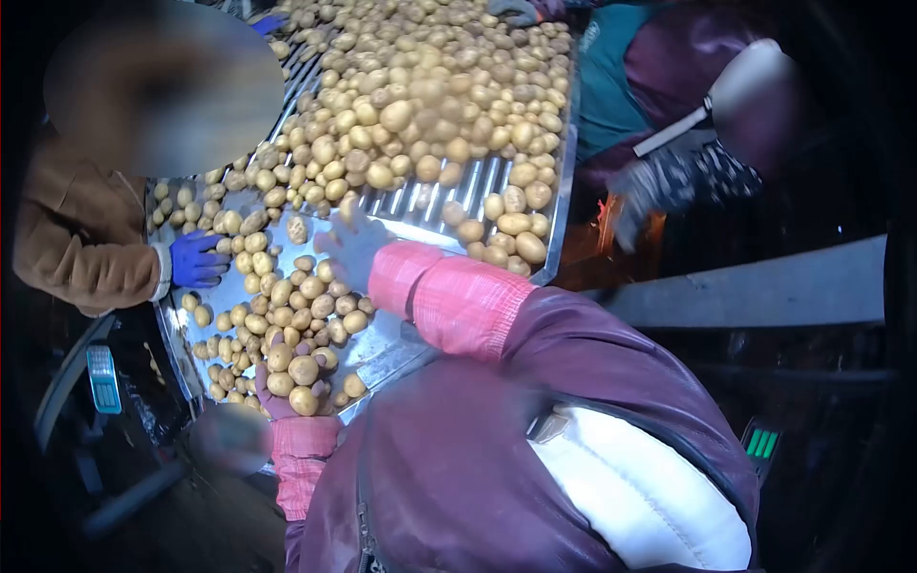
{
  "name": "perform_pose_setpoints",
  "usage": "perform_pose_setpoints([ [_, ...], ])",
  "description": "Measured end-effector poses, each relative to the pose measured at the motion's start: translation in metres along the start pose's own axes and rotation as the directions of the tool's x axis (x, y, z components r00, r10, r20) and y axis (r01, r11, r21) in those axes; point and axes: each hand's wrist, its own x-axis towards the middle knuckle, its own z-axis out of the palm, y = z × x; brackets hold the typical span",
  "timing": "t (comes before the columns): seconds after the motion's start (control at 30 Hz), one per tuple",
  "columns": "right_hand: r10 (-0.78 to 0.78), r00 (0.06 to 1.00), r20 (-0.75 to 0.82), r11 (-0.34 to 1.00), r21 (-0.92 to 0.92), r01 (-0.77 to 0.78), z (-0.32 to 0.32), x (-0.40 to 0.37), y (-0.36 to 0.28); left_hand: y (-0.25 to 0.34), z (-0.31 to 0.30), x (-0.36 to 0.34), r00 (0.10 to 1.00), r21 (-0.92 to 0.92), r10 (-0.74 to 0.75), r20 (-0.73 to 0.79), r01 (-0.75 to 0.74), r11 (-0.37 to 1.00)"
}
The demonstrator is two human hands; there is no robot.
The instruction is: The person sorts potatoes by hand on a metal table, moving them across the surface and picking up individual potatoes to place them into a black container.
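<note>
My left hand (271,392), in a pinkish-purple glove, is at the near end of the metal tray (380,346). Its fingers curve around and under several potatoes (303,370), which partly hide them. My right hand (353,250), in a pale grey glove, reaches over the tray's far part with its fingers apart and nothing in them. It is slightly blurred. Just left of it lies a single potato (297,228). Between my hands a loose heap of potatoes (279,317) covers the tray.
A metal roller bed (413,202) beyond the tray carries a thick layer of potatoes (420,86). To the left, a co-worker's purple-gloved hand (199,259) touches the tray. Another co-worker's patterned sleeve (693,175) is at right. A metal beam (764,284) runs rightward.
</note>
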Motion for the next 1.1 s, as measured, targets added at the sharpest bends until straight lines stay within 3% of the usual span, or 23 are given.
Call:
perform_pose_setpoints([
  [0.03,-0.049,0.998,0.047,0.999,0.018,0.048,-0.005,-0.005,-0.005,-0.001,0.003,-0.001,1.000,0.001,0.001,0.006,-0.001,1.000],
  [0.13,-0.254,0.965,-0.070,0.942,0.206,0.263,0.001,-0.023,-0.018,0.000,0.004,-0.002,0.997,0.009,-0.027,0.075,0.026,1.000],
  [0.2,-0.308,0.901,-0.306,0.895,0.228,0.383,0.020,-0.033,-0.018,0.002,0.004,-0.003,0.993,0.008,-0.050,0.110,0.050,0.999],
  [0.27,-0.360,0.775,-0.519,0.779,0.290,0.556,0.007,-0.046,-0.011,0.005,0.004,-0.005,0.987,-0.004,-0.075,0.142,0.076,0.997],
  [0.33,-0.254,0.803,-0.539,0.817,0.325,0.477,0.032,-0.045,0.015,0.009,0.002,-0.004,0.983,-0.015,-0.094,0.160,0.097,0.995],
  [0.43,0.023,0.894,-0.447,0.971,0.222,0.086,0.003,-0.058,0.082,0.010,-0.014,0.007,0.992,0.079,-0.089,0.092,0.081,0.994],
  [0.47,0.054,0.946,-0.320,0.998,0.053,-0.039,-0.036,-0.073,0.084,0.010,-0.012,0.007,0.997,0.107,-0.074,0.037,0.070,0.992],
  [0.53,0.216,0.954,-0.205,0.972,-0.050,-0.231,-0.058,-0.072,0.094,0.015,-0.001,-0.002,0.995,0.113,-0.100,-0.026,0.102,0.988],
  [0.6,0.413,0.892,-0.184,0.911,0.112,-0.398,-0.024,-0.033,0.114,0.013,0.004,-0.004,0.995,0.059,-0.096,-0.023,0.097,0.993],
  [0.7,0.391,0.913,-0.119,0.911,-0.090,-0.402,-0.016,-0.020,0.098,0.015,-0.012,-0.001,0.990,0.041,-0.133,0.055,0.131,0.991],
  [0.77,0.228,0.964,-0.135,0.960,-0.136,-0.246,0.005,-0.024,0.091,0.012,-0.006,0.002,0.994,0.059,-0.098,0.039,0.095,0.994],
  [0.87,0.005,0.990,-0.141,0.983,-0.180,-0.030,0.021,-0.039,0.072,0.015,-0.021,0.003,0.971,0.044,-0.140,0.191,0.135,0.990],
  [0.9,-0.124,0.982,-0.140,0.984,-0.143,0.104,0.018,-0.042,0.068,0.017,-0.025,0.004,0.963,0.045,-0.152,0.223,0.146,0.988],
  [0.97,-0.338,0.927,-0.165,0.941,-0.057,0.333,0.013,-0.051,0.073,0.019,-0.020,0.000,0.987,0.131,-0.124,0.104,0.110,0.985],
  [1.0,-0.365,0.918,-0.158,0.926,0.037,0.375,0.006,-0.053,0.076,0.018,-0.016,0.001,0.993,0.177,-0.107,0.051,0.096,0.979],
  [1.1,-0.355,0.886,-0.297,0.918,0.065,0.390,-0.004,-0.031,0.070,0.013,-0.027,0.007,0.988,0.090,-0.109,0.110,0.099,0.991],
])
